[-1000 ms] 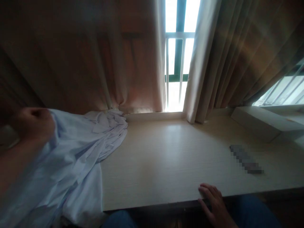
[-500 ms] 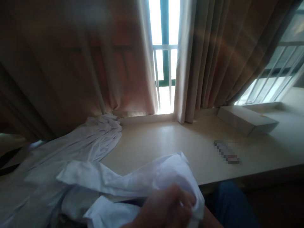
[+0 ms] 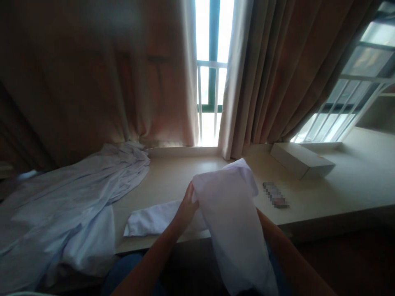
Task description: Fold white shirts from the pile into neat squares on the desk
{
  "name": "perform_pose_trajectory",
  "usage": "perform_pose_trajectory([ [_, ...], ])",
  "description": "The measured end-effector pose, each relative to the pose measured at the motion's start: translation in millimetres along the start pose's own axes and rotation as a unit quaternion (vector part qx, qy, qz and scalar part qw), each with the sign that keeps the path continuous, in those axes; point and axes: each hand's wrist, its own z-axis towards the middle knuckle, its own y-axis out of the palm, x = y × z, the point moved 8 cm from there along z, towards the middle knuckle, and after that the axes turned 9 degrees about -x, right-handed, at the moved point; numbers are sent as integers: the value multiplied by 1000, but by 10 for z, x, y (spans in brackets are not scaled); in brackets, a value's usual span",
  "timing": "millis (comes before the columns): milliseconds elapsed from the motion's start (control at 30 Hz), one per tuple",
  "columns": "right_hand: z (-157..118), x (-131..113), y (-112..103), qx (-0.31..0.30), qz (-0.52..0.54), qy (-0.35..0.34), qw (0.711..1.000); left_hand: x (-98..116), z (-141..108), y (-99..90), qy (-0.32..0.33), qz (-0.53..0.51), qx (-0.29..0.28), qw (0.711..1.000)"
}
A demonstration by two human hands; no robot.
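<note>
Cloth (image 3: 231,213) up in the air, white and limp, and the left hand (image 3: 186,207) has it, fingers closed on its left edge near the top corner! Right forearm (image 3: 284,242) on the other side, but the right hand is lost behind the drape (wide or narrow, I cannot tell). From those left fingers the cloth spreads rightward and hangs down past the table (image 3: 173,172) edge. Just left of them, a white strip (image 3: 151,218) lies flat; farther left, rumpled white fabric (image 3: 77,218). Off to their right, beyond the cloth, a pixelated item (image 3: 275,195), then a pale box (image 3: 302,159). Ahead of them, a window (image 3: 212,82) glares between curtains (image 3: 262,74).
</note>
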Motion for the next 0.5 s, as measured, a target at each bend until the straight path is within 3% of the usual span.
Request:
perform_pose_trajectory([
  [100, 55, -200, -145, -14, 24, -12, 1000, 390, 43, 190, 34, -84, -124, 988],
  [167, 50, -270, -378, 64, 65, -11, 996, 502, 33, 252, 27, -58, -169, 983],
  [233, -1, -253, -645, 163, 115, -2, 980, 483, 54, 234, 10, -18, -183, 983],
  [300, -77, -184, -916, 255, 149, 2, 955, 393, 139, 50, -18, 8, -134, 991],
  [367, -146, -127, -1189, 329, 138, -3, 934, 353, 253, -337, -34, 29, -13, 999],
  [433, -177, -115, -1446, 380, 101, -10, 919, 443, 342, -794, -24, 69, 117, 990],
  [500, -149, -155, -1654, 403, 73, -16, 912, 648, 421, -1161, 6, 116, 193, 974],
])
